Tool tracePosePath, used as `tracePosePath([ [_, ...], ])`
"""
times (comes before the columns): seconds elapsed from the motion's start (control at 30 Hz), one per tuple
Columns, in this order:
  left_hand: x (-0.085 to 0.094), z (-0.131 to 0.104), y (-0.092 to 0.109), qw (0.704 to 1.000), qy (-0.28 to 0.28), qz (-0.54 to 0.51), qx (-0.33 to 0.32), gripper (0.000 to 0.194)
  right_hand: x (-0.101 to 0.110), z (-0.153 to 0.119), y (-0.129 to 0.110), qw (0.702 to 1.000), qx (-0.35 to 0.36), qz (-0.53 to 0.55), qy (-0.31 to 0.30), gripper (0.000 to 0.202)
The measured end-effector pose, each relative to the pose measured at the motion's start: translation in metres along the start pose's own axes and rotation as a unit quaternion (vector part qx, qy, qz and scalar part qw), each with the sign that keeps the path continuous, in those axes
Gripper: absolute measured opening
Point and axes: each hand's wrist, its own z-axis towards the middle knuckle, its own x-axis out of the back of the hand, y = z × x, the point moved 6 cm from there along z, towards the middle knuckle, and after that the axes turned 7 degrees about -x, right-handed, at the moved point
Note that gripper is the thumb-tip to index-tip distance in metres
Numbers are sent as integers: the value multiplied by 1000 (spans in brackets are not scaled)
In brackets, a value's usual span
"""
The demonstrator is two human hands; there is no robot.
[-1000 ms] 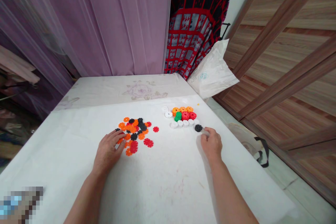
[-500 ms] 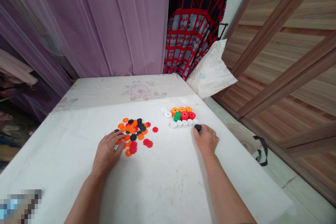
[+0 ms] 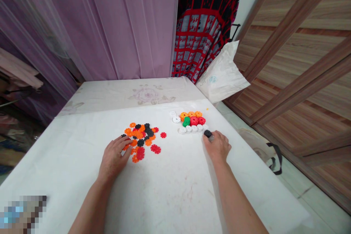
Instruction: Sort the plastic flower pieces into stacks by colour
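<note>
My right hand (image 3: 218, 147) is closed on a small stack of black notched discs (image 3: 207, 133), pinched between thumb and fingers just off the table. Beside it lies a row of white notched-disc stacks (image 3: 194, 128). Behind that row are red stacks (image 3: 194, 120), a green one (image 3: 187, 121) and orange ones (image 3: 191, 115). My left hand (image 3: 116, 155) lies at the near left edge of a loose pile of orange, black and red notched discs (image 3: 140, 133). Its fingers are stretched out and its thumb is apart, with the fingertips over orange discs; part of the pile is hidden under them.
A white cover (image 3: 167, 186) lies over the table. Loose red discs (image 3: 155, 149) sit right of the pile. A white bag (image 3: 225, 71) stands past the table's right edge, near wooden cupboard doors (image 3: 301, 62). Purple curtains (image 3: 131, 25) hang behind; a blurred-out object (image 3: 20, 214) is at lower left.
The whole view has shifted slightly, so everything appears a little further right. Against the table, both hands have hardly moved, and the black stack is still in my right hand.
</note>
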Motion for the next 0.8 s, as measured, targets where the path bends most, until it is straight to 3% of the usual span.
tracePosePath([
  [0.4,0,0,0,1000,2,-1,-11,33,-7,5,2,1000,0,12,-15,30],
  [0.63,-2,-1,0,1000,11,0,-11,33,-10,7,6,999,4,41,7,31],
  [0.7,-1,-1,1,1000,13,-2,-10,32,-10,6,9,998,11,57,27,32],
  [0.8,-1,-2,1,1000,15,0,-4,32,-1,2,9,988,46,104,104,30],
])
